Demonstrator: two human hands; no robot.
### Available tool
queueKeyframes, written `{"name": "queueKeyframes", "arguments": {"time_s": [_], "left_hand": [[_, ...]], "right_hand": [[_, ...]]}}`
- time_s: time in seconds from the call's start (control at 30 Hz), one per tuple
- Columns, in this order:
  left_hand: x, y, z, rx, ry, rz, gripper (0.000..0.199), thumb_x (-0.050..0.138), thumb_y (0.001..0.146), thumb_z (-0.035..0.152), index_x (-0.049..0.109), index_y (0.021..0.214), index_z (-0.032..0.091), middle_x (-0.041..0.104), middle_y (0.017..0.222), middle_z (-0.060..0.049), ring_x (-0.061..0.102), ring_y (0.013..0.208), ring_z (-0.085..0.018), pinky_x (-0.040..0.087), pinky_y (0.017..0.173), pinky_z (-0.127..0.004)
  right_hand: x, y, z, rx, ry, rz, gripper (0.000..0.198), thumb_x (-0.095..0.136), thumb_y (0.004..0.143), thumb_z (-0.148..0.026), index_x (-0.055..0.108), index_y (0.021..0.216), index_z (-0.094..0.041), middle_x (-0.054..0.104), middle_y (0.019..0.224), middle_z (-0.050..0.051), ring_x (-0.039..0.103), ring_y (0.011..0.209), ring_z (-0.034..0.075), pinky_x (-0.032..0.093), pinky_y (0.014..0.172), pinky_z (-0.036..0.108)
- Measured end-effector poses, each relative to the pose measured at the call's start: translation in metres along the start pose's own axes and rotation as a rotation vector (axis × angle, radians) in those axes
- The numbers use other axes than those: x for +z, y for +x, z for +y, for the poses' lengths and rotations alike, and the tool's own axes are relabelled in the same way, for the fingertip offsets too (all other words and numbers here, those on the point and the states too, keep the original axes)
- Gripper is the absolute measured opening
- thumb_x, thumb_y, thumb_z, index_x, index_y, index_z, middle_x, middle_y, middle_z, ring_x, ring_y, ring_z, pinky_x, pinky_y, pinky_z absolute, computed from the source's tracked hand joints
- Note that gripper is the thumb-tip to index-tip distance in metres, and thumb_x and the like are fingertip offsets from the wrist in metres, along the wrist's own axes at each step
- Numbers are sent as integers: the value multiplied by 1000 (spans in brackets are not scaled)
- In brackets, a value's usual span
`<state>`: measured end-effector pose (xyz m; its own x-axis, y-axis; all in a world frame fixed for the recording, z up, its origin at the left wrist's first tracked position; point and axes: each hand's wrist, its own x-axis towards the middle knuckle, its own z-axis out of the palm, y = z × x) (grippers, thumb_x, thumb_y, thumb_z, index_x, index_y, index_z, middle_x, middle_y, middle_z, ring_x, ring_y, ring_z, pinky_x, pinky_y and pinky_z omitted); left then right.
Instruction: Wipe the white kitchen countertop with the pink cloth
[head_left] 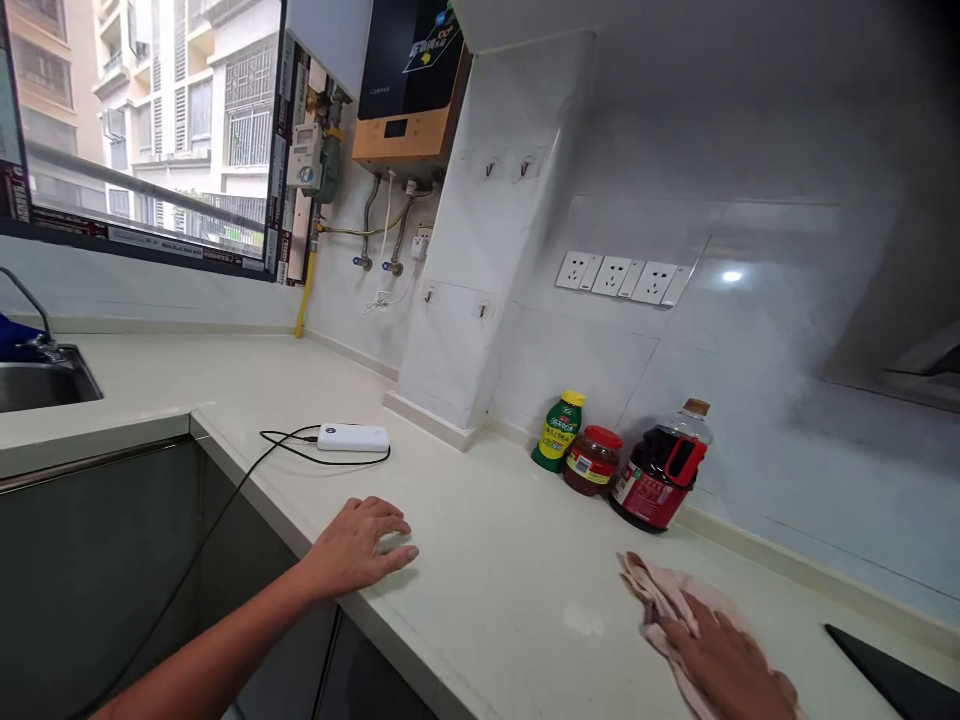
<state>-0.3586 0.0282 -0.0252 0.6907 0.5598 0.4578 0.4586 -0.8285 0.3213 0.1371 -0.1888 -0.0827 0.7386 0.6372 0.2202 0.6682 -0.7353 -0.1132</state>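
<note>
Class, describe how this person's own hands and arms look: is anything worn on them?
The left hand is bare, with no glove or ring visible, and the left forearm shows no sleeve, watch or bracelet. The right hand is ungloved too; its forearm is out of view.

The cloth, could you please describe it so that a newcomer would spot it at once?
On the pale counter, find the red-handled bottle. Nearer the camera, under the right hand, lies the cloth: crumpled, pale pink fabric, unlike its rigid neighbours.

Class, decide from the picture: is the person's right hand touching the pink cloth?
Touching: the head view shows the right hand lying directly over the pink cloth, no gap between.
</note>
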Motion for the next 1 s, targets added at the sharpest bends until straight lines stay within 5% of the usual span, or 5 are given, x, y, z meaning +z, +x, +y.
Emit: {"name": "queueKeyframes", "arguments": {"time_s": [0.23, 0.8, 1.0], "left_hand": [[-2, -1, 1, -26, -62, 28, 33, 58, 93, 52, 74, 110, 28, 69, 126, -5, 59, 122, -28, 43, 99, -41], [7, -3, -4, -62, -106, 107, 38, 58, 93, 55, 70, 115, 27, 67, 127, -8, 59, 118, -28, 43, 99, -45], [5, -3, -5, -112, -97, 105, 48, 56, 94, 57, 64, 129, 25, 60, 140, -11, 52, 129, -31, 41, 106, -50]], "right_hand": [[-3, -16, -71, -27, -8, -87, 89, 19, 81, -74, 33, 152, -23, 32, 158, 16, 27, 146, 40, 24, 114, 61], [-2, 43, -298, -283, 109, -63, 69, 36, 94, -61, 37, 149, -20, 37, 154, 15, 29, 144, 34, 21, 115, 58], [-14, 2, -328, -433, 165, -122, 62, 43, 96, -51, 38, 148, -19, 34, 157, 16, 26, 146, 33, 19, 117, 61]]}}
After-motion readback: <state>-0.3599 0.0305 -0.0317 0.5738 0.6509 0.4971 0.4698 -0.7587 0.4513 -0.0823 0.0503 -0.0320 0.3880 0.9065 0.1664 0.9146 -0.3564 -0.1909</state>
